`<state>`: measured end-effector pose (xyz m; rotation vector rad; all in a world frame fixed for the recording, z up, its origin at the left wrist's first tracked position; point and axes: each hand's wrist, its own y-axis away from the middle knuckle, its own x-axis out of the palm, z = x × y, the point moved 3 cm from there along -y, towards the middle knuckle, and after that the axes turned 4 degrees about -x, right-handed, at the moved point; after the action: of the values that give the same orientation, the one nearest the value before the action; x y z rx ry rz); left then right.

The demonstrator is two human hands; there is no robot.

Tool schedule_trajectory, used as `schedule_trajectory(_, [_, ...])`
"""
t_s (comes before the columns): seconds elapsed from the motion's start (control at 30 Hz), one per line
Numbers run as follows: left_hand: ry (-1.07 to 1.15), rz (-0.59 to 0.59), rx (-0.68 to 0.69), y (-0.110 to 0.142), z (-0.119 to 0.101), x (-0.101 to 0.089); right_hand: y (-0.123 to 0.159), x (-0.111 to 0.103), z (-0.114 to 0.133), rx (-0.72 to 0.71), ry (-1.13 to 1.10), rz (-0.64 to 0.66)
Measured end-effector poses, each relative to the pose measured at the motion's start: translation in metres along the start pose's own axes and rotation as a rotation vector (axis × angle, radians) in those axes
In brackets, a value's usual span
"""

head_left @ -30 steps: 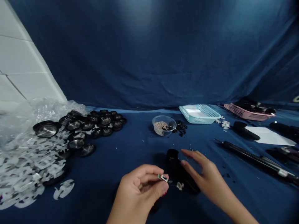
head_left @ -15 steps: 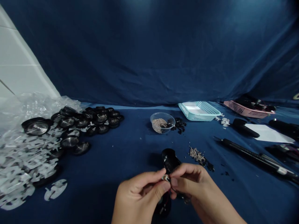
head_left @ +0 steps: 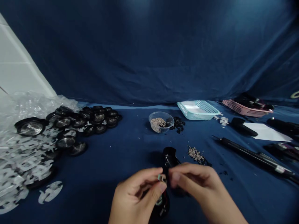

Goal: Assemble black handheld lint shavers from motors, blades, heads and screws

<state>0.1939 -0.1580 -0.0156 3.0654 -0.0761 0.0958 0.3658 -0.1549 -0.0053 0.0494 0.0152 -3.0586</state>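
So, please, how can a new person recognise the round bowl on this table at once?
On the blue-covered table, find the light blue basket. Left of it stands a clear round bowl holding tiny metal-coloured pieces. Unlike the basket, its walls are see-through and unperforated.

The right hand [head_left: 198, 182] has come in beside the left hand [head_left: 140, 189], its blurred fingers [head_left: 175, 179] seemingly just off the small part [head_left: 161, 178].
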Motion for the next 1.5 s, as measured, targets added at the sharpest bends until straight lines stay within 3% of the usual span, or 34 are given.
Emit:
schedule_trajectory(0.1, [-0.124,0.018,0.084,-0.003,0.004,-0.005,0.001,-0.029,-0.003,-0.212,0.571,-0.263])
schedule_trajectory(0.13, [-0.170,0.037,0.104,-0.004,0.004,-0.007,0.000,-0.035,-0.010,-0.207,0.751,-0.280])
schedule_trajectory(0.23, [-0.258,0.090,0.110,-0.010,0.004,-0.011,-0.003,-0.040,-0.038,-0.105,1.053,-0.123])
schedule_trajectory(0.37, [-0.260,0.113,0.063,-0.016,0.001,-0.015,-0.008,-0.037,-0.058,-0.036,0.877,-0.019])
schedule_trajectory(0.5, [-0.292,0.151,0.087,-0.017,-0.001,-0.015,-0.020,-0.040,-0.056,-0.032,0.628,0.080])
schedule_trajectory(0.6, [-0.334,0.160,0.191,-0.016,-0.004,-0.015,-0.030,-0.046,-0.044,-0.081,0.563,0.121])
schedule_trajectory(0.7, [-0.374,0.138,0.271,-0.015,-0.006,-0.016,-0.031,-0.045,-0.020,-0.127,0.549,0.069])
schedule_trajectory(0.77, [-0.419,0.104,0.361,-0.014,-0.009,-0.016,-0.026,-0.037,-0.001,-0.150,0.531,0.025])
schedule_trajectory(0.9, [-0.554,-0.006,0.679,-0.005,-0.020,-0.015,-0.011,-0.009,0.026,-0.145,0.402,0.009])
schedule_trajectory(0.97, [-0.612,-0.043,0.796,0.000,-0.023,-0.014,-0.009,0.000,0.028,-0.126,0.341,-0.005])
schedule_trajectory(1.13, [-0.776,-0.063,0.934,0.007,-0.022,-0.012,-0.013,0.003,0.019,-0.082,0.300,-0.051])
schedule_trajectory(1.3, [-0.895,-0.116,0.983,0.011,-0.022,-0.013,-0.015,0.006,0.014,-0.286,0.396,-0.003])
schedule_trajectory(1.43, [-0.994,-0.136,1.057,0.016,-0.022,-0.015,-0.015,0.006,0.013,-0.613,0.624,-0.157])
schedule_trajectory(1.5, [-1.081,-0.118,1.060,0.017,-0.021,-0.016,-0.014,0.006,0.012,-0.684,0.705,-0.195])
